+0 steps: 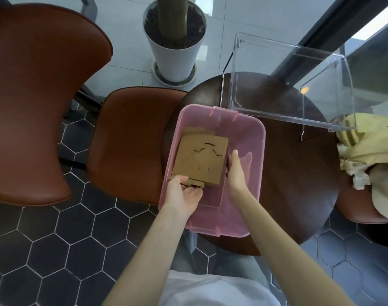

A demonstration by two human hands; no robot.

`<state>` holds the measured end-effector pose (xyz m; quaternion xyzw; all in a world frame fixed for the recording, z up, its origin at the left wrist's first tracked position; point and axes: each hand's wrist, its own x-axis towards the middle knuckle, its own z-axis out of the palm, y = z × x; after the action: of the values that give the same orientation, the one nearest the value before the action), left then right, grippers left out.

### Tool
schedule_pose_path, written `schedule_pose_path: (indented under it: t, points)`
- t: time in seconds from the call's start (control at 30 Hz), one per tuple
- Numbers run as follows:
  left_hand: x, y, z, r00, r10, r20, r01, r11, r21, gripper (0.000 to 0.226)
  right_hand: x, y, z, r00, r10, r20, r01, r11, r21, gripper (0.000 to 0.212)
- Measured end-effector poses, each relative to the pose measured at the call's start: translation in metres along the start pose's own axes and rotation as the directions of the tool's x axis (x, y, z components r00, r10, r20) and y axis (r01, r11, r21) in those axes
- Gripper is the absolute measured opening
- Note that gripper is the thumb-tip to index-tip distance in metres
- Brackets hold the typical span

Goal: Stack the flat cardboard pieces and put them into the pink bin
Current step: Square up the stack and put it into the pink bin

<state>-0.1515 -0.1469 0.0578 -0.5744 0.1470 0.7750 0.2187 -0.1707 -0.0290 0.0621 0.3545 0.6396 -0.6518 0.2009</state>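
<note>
A stack of flat brown cardboard pieces [200, 159] lies inside the translucent pink bin [244, 133], toward its left side. The top piece has curved cut lines. My left hand [184, 195] is inside the bin at the stack's near edge, palm up, thumb on top and fingers under the lowest pieces. My right hand [235, 171] stands edge-on against the stack's right side, fingers straight and together, touching it without gripping.
The pink bin sits on a round dark wooden table [299, 184]. A clear plastic bin [288, 85] stands behind it. Yellow cloth [365, 151] lies at the right. Brown chairs [131, 140] stand to the left, a potted plant [174, 40] beyond.
</note>
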Motion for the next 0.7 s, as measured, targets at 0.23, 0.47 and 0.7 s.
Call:
schedule_pose_path:
  t: [0.23,0.47,0.7]
  points:
    - [-0.020,-0.006,0.008,0.999,-0.019,0.029,0.009,0.949,0.314,0.065,0.015,0.031,-0.004,0.993,0.059,0.098,-0.064,0.997,0.050,0.058]
    - [-0.064,0.003,-0.018,0.463,0.645,0.608,-0.588,-0.289,0.755,0.042,0.023,0.036,-0.012,0.989,0.148,-0.011,-0.146,0.981,0.127,0.029]
    - [-0.023,0.017,-0.034,0.640,0.570,0.515,-0.385,-0.342,0.857,0.046,0.036,0.044,0.000,0.954,0.299,-0.021,-0.286,0.928,0.239,0.057]
